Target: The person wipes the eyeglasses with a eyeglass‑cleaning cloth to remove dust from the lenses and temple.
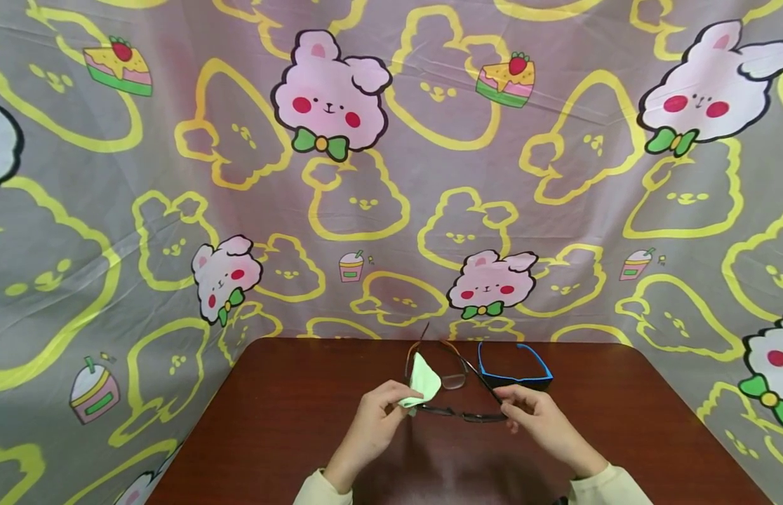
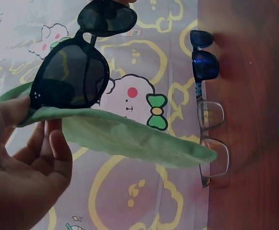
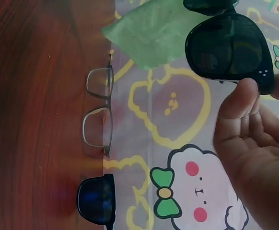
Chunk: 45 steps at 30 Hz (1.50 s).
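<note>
Black sunglasses [image 2: 77, 67], above table [image 1: 271, 421]; right hand [image 1: 543, 417] pinching one corner, left hand [image 1: 380, 415] pinching green cloth [image 1: 424, 382] against the other. Possible faults: uneven pull bending them; loose pinch dropping sunglasses onto table.

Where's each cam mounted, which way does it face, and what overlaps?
Head: worn on the head, facing forward and down at the table and patterned backdrop; shows left hand, right hand, sleeves.
Left wrist: worn there, facing the black sunglasses and green cloth; left hand at left, sliver of right hand at top edge.
Right wrist: worn there, facing the sunglasses' other end; right hand at right.
Shared by both wrist views: sunglasses, cloth, clear glasses, blue-lensed glasses, table, backdrop.
</note>
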Motion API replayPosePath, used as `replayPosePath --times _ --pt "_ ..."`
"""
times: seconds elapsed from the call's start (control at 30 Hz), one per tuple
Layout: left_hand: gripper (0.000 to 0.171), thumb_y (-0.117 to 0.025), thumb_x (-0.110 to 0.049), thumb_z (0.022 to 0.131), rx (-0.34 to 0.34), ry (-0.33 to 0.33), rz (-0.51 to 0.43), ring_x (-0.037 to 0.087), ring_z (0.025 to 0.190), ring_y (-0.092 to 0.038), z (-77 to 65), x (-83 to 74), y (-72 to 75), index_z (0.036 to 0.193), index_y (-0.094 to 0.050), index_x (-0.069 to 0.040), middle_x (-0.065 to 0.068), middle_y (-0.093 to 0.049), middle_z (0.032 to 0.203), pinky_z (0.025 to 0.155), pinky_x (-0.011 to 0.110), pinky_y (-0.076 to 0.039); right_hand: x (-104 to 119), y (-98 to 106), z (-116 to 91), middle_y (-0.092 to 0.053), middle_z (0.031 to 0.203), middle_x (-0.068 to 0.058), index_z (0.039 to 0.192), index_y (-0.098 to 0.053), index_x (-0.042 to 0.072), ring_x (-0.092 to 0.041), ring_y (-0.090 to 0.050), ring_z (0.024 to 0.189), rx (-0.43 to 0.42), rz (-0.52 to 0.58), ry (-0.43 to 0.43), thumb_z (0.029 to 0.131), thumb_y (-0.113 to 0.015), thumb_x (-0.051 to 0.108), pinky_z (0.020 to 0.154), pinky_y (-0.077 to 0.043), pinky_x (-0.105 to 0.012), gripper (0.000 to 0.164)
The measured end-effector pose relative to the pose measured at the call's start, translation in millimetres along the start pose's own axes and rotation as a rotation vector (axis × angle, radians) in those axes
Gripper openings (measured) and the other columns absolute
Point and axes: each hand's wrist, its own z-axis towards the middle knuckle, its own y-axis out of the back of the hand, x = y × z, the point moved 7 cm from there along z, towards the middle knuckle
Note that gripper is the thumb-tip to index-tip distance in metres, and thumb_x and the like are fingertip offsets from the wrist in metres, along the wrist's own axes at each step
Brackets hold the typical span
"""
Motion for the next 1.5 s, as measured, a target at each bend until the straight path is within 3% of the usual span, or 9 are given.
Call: replayPosePath --times 0.13,0.23,0.53,0.83,1.13,1.23,1.37,1.5 --pt "0.026 -0.062 0.006 0.086 0.006 -0.128 0.052 0.007 0.080 -0.058 -3.0 -7.8 -1.6 0.099 -0.073 -0.014 -0.005 -0.063 0.095 0.062 0.023 -0.049 -1.8 -2.8 -1.4 -0.057 0.078 -0.002 0.109 -0.057 -0.016 -0.009 -0.051 0.058 0.054 0.002 -0.047 0.095 -0.049 0.001 0.055 -0.048 -0.029 0.023" --pt "0.030 -0.062 0.009 0.083 -0.007 -0.223 0.084 0.006 0.080 -0.056 -4.9 -12.3 -2.2 0.099 -0.073 -0.014 -0.004 -0.062 0.096 0.061 0.021 -0.048 -1.6 -3.4 -2.1 -0.057 0.080 -0.002 0.100 -0.061 -0.009 -0.010 -0.051 0.057 0.058 -0.013 -0.055 0.096 -0.050 0.005 0.054 -0.047 -0.028 0.018" --pt "0.032 -0.063 0.019 0.073 -0.055 -0.329 0.129 0.014 0.076 -0.058 -6.1 -14.4 -0.6 0.093 -0.072 -0.004 0.005 -0.063 0.089 0.064 0.018 -0.046 -5.3 -5.4 -4.0 -0.056 0.070 -0.006 0.095 -0.059 -0.005 -0.017 -0.054 0.058 0.066 0.004 -0.107 0.098 -0.050 0.016 0.054 -0.050 -0.033 0.022" --pt "0.038 -0.061 0.016 0.076 -0.032 -0.244 0.113 0.004 0.073 -0.053 -7.1 -1.4 0.2 0.098 -0.073 -0.012 -0.006 -0.061 0.092 0.059 0.020 -0.046 -6.9 0.2 -4.3 -0.059 0.068 -0.008 0.092 -0.061 -0.005 -0.020 -0.059 0.057 -0.054 -0.030 -0.144 0.095 -0.056 0.018 0.056 -0.052 -0.038 0.023" --pt "0.021 -0.064 0.002 0.085 -0.028 -0.131 0.105 0.002 0.066 -0.052 -7.8 5.5 -1.8 0.096 -0.073 -0.013 -0.006 -0.060 0.088 0.056 0.021 -0.047 2.6 6.7 -5.4 -0.063 0.071 -0.009 0.086 -0.063 -0.002 -0.020 -0.063 0.056 -0.280 -0.093 -0.073 0.091 -0.062 0.012 0.055 -0.053 -0.034 0.014" --pt "0.017 -0.065 0.000 0.085 -0.038 -0.082 0.094 0.004 0.068 -0.053 -7.2 7.0 -2.0 0.095 -0.074 -0.011 -0.003 -0.062 0.088 0.057 0.023 -0.047 6.2 6.2 -6.6 -0.063 0.069 -0.010 0.085 -0.064 0.000 -0.019 -0.063 0.055 -0.321 -0.145 -0.037 0.090 -0.062 0.008 0.053 -0.052 -0.032 0.009" --pt "0.014 -0.064 0.001 0.085 -0.050 0.003 0.007 0.008 0.079 -0.056 -5.8 6.5 0.1 0.095 -0.073 -0.005 0.006 -0.064 0.092 0.063 0.022 -0.047 17.7 3.3 -7.2 -0.063 0.068 -0.006 0.084 -0.065 0.001 -0.015 -0.062 0.053 -0.341 -0.245 0.022 0.088 -0.063 0.002 0.051 -0.051 -0.028 0.004" --pt "0.015 -0.061 0.004 0.087 -0.046 0.076 -0.178 0.009 0.093 -0.057 -5.9 2.4 2.9 0.100 -0.069 0.005 0.018 -0.063 0.104 0.073 0.022 -0.048 39.3 -0.5 -9.4 -0.062 0.066 -0.006 0.082 -0.064 0.000 -0.014 -0.060 0.051 -0.347 -0.290 0.065 0.086 -0.063 -0.003 0.049 -0.050 -0.027 0.005"
